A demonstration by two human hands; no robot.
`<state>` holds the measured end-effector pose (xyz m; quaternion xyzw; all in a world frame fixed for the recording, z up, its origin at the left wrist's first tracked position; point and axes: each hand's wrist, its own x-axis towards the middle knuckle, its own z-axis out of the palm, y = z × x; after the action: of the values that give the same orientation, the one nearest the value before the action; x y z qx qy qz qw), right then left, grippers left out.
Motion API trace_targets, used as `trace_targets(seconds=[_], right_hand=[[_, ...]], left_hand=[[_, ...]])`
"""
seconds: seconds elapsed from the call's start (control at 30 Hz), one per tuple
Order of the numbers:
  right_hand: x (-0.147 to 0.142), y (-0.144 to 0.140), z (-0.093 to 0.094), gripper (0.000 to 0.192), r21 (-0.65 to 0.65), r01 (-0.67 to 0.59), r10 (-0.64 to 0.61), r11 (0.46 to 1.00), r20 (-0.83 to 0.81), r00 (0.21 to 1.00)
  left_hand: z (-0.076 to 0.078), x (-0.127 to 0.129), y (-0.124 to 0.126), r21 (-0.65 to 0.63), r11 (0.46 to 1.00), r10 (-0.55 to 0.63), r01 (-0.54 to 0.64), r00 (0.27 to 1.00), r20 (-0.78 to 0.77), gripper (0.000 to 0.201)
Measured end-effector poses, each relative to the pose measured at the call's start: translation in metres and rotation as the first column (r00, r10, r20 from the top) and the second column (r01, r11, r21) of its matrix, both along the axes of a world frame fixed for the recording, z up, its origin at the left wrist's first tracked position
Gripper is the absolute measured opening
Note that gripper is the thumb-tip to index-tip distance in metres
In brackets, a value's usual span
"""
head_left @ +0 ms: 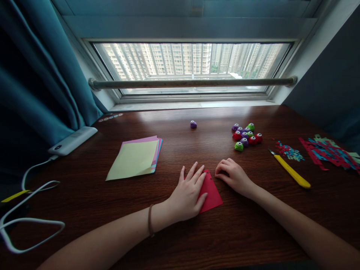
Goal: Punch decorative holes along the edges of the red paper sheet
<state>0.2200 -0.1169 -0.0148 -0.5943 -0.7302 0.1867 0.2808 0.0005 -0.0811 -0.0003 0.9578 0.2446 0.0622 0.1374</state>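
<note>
A white cable [28, 221] loops at the table's [84, 202] left edge, and a paper stack [135, 158] lies further in. The left hand [187, 193] lies flat, fingers spread, pressing the red paper [211, 193] down at mid-table. The right hand [233, 174], fingers curled, holds nothing I can see and rests at the paper's top corner. Punches [246, 135], a yellow knife [291, 170] and scraps [329, 152] lie right. The paper could slip if the pressing eases; a reaching hand might catch the knife's bare tip.
</note>
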Motion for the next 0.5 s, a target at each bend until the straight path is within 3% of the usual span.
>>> trace_targets(seconds=[0.17,0.33,0.4,0.5], right_hand=[[0.010,-0.001,0.005,0.010,-0.041,0.074,-0.082,0.996,-0.250,0.965],[0.044,0.001,0.021,0.018,-0.118,0.242,-0.268,0.963,-0.506,0.820],[0.067,0.002,0.027,0.022,-0.083,0.387,-0.364,0.918,-0.561,0.744],[0.109,-0.002,0.030,0.024,0.058,0.612,-0.502,0.789,-0.514,0.696]], left_hand=[[0.001,-0.001,0.000,-0.002,1.000,0.004,-0.004,1.000,0.014,0.055],[0.001,-0.001,0.001,-0.010,1.000,0.001,-0.001,1.000,0.005,0.054],[0.001,-0.001,0.001,-0.014,1.000,-0.002,0.002,1.000,-0.001,0.054],[0.001,-0.002,0.002,-0.015,1.000,-0.003,0.003,1.000,-0.003,0.054]])
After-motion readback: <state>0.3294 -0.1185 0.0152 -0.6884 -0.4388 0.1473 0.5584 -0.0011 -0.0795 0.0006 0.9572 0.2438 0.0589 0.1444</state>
